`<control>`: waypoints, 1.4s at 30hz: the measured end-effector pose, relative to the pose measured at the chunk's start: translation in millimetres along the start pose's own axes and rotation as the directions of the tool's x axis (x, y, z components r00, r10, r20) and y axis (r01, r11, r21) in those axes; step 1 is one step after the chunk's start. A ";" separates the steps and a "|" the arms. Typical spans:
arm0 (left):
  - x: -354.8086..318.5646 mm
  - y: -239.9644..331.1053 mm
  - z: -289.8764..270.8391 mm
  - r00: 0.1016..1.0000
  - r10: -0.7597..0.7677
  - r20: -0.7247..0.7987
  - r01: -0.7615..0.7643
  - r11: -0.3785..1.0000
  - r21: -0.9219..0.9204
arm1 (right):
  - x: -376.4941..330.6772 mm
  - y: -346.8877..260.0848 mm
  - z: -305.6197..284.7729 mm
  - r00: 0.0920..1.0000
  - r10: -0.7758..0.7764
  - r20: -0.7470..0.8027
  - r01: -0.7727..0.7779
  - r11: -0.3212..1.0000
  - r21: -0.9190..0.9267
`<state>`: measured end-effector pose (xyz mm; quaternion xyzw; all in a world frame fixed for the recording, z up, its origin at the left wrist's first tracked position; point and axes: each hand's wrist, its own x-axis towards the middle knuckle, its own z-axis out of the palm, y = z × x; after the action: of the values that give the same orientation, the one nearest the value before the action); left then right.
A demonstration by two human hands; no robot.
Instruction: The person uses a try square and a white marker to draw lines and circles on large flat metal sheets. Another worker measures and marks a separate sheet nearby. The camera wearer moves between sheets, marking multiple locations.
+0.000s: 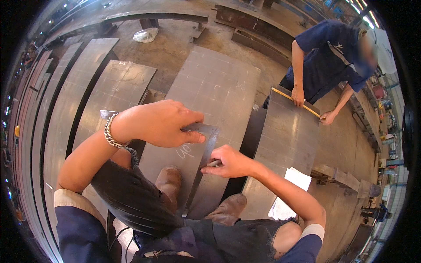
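A metal square, L-shaped with a long blade, lies on the grey steel plate between my boots. My left hand, a chain bracelet at its wrist, grips the short arm of the square between thumb and fingers. At the upper part of the long blade, my right hand pinches a short pale stick, which looks like chalk. Its fingertips are close to the blade's edge; whether the stick touches the plate is hidden. White handwritten marks and thin lines show on the plate.
Across from me at the right, a co-worker holds a yellow tape measure across another plate. White paper sheets lie on that plate. Long steel plates stretch along the left. Steel beams and a clear plastic bag lie beyond.
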<state>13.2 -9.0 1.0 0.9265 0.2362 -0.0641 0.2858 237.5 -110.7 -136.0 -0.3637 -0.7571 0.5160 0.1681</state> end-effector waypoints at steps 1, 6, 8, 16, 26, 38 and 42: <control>0.9 4.9 -5.3 0.997 -0.053 0.057 0.053 0.999 -0.004 | 2.4 -3.6 -4.0 1.000 -0.005 -0.012 0.005 0.999 0.046; -4.2 6.7 -14.7 0.985 -0.118 0.125 0.122 0.992 -0.025 | 8.7 -28.8 -35.5 0.983 0.140 -0.121 -0.109 0.967 0.232; -4.5 6.1 -14.1 0.988 -0.106 0.116 0.110 0.994 -0.023 | 8.1 -23.4 -45.7 0.969 0.160 -0.188 -0.111 0.963 0.245; -2.9 -0.3 -9.8 0.997 -0.054 0.056 0.057 0.997 -0.056 | 5.2 -39.6 -37.4 0.765 0.006 -0.644 0.124 0.980 0.157; -3.9 -3.3 -7.9 0.999 -0.047 0.025 0.048 0.999 -0.011 | 8.1 -56.7 2.3 0.676 -0.039 -0.736 0.036 0.999 -0.020; -1.9 4.0 -7.5 0.991 -0.134 0.013 0.134 0.984 -0.113 | 17.1 -70.8 3.7 0.692 0.048 -0.720 0.014 0.997 0.079; -2.1 -2.1 1.8 0.995 -0.016 -0.102 0.007 0.996 -0.092 | 16.9 -73.5 4.9 0.688 0.098 -0.719 0.011 0.989 0.145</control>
<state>10.3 -9.3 -1.0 0.9132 0.2586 -0.0072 0.3148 195.2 -116.6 -73.6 -0.5430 -0.5833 0.3855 0.4651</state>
